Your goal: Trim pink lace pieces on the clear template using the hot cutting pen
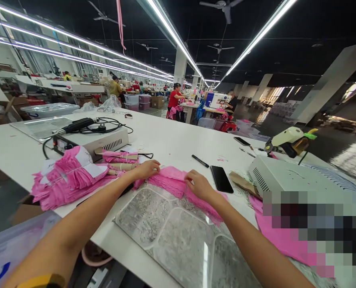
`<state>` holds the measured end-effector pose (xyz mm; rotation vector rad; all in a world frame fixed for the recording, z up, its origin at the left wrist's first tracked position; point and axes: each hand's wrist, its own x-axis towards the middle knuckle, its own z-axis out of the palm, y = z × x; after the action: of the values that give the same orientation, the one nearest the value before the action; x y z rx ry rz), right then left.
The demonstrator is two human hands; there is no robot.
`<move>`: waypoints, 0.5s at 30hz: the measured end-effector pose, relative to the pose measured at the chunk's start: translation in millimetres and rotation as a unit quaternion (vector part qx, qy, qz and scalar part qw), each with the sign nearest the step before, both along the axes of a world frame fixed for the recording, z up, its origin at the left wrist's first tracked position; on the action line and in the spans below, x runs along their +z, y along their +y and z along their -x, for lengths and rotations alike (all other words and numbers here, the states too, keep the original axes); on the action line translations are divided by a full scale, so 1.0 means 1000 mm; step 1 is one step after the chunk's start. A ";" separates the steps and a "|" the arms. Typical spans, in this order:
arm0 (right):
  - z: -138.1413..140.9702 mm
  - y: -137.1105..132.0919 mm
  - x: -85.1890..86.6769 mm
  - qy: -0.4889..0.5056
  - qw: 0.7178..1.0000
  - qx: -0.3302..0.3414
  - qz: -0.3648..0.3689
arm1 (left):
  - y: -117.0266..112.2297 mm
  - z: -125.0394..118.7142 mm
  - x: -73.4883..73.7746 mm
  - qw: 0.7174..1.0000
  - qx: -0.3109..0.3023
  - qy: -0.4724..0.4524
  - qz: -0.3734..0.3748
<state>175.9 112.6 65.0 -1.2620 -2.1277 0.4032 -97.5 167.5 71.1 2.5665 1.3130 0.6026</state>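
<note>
Grips pink fabric piece [169, 181] at its left end with left hand [146, 169], fingers curled shut on the cloth; pinches its upper edge with right hand [197, 185], fingertips closed. Lies flat on white table [165, 140], stretched between both hands across far edge of glass plate [178, 240]; black phone [221, 179] just right of right hand.

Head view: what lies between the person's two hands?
The gap holds pink fabric pieces; the left hand and right hand both touch them, as the head view shows.
</note>
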 end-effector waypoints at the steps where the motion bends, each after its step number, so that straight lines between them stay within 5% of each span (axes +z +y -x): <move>1: -0.001 -0.005 -0.008 -0.002 1.000 0.002 0.006 | -0.004 0.004 -0.005 1.000 0.001 0.006 -0.001; 5: -0.028 -0.028 -0.028 0.008 0.999 -0.034 0.021 | -0.022 -0.007 -0.011 0.999 -0.020 0.008 -0.029; 11: -0.082 -0.058 -0.034 -0.015 0.995 -0.084 0.059 | -0.056 -0.090 -0.026 0.983 -0.169 0.053 -0.048; 15: -0.093 -0.070 -0.038 -0.040 0.994 -0.085 0.055 | -0.057 -0.128 -0.040 0.976 -0.194 0.068 -0.066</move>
<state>268.7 42.4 26.8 -1.5338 -2.0674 0.4075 30.9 110.9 31.0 2.9069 0.7869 0.4590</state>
